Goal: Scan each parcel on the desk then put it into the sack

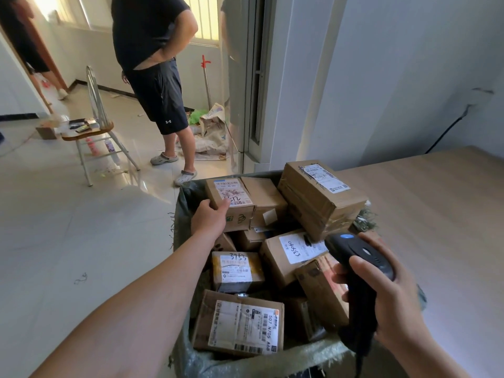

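Left hand [208, 218] grips the near-left corner of a labelled parcel [231, 203] atop the full sack [182, 211]. Right hand [392, 293] curls round the black scanner [360, 257], just right of the heap, beside the table [436, 214].

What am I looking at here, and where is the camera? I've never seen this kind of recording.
There is no machine here. A person works with bare hands, and the single picture comes from a camera worn on their head, looking forward and down. The left hand grips the corner of a parcel that sits on top of other parcels in a green sack. The right hand holds a black scanner. A wooden desk stands to the right of the sack. Further back, a bystander stands near a chair.
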Demonstrator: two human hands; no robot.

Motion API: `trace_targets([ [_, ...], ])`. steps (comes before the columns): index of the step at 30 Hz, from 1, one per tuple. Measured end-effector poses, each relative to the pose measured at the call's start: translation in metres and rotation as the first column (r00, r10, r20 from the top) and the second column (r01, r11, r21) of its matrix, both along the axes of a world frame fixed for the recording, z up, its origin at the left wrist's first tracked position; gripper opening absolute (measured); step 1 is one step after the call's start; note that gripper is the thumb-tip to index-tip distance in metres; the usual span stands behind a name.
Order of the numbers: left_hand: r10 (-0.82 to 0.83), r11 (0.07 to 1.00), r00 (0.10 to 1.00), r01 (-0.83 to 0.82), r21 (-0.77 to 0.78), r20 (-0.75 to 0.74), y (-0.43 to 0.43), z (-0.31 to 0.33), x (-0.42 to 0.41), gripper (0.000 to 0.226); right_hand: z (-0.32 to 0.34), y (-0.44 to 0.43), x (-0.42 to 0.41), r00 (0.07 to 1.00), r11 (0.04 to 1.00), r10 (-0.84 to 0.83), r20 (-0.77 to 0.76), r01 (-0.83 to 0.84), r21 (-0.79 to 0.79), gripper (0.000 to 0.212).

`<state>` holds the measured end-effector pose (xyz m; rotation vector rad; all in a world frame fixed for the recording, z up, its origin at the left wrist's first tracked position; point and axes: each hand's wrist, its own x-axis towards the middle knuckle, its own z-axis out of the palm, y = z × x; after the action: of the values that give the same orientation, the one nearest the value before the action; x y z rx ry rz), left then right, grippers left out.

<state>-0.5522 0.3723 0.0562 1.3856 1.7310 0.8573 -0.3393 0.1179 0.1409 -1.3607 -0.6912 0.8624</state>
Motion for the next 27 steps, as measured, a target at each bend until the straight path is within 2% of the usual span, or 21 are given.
trace_targets([
  [2,0.021,0.997,0.996,-0.014,0.082,-0.085,-0.008,0.003,0.005,0.051,0.000,-0.010,0.004,1.000,1.000,-0.022,0.016,0.022,0.000,0.074],
  [5,0.032,0.969,0.971,0.028,0.246,-0.237,-0.027,0.014,0.019,0.046,0.001,-0.030,0.014,0.999,0.999,-0.043,0.017,0.043,0.023,0.068],
  [8,-0.055,0.921,0.928,0.190,0.342,-0.368,-0.054,0.030,0.040,0.048,0.007,-0.057,0.023,0.996,0.995,-0.094,0.007,0.094,0.043,0.071],
  [11,-0.205,0.858,0.877,0.375,0.351,-0.435,-0.086,0.045,0.073,0.050,0.014,-0.092,0.034,0.986,0.984,-0.166,-0.005,0.166,0.072,0.071],
  [13,-0.278,0.798,0.833,0.478,0.368,-0.479,-0.113,0.055,0.100,0.052,0.018,-0.121,0.046,0.978,0.974,-0.206,0.001,0.205,0.098,0.066],
  [17,-0.413,0.638,0.724,0.663,0.392,-0.552,-0.181,0.075,0.158,0.052,0.032,-0.196,0.068,0.956,0.948,-0.293,0.000,0.290,0.133,0.070],
  [20,-0.493,0.505,0.644,0.759,0.410,-0.585,-0.247,0.089,0.204,0.050,0.042,-0.264,0.084,0.923,0.912,-0.384,-0.009,0.381,0.149,0.059],
  [27,-0.597,0.242,0.477,0.874,0.422,-0.645,-0.403,0.103,0.297,0.052,0.057,-0.419,0.117,0.800,0.782,-0.600,-0.025,0.592,0.195,0.057],
])
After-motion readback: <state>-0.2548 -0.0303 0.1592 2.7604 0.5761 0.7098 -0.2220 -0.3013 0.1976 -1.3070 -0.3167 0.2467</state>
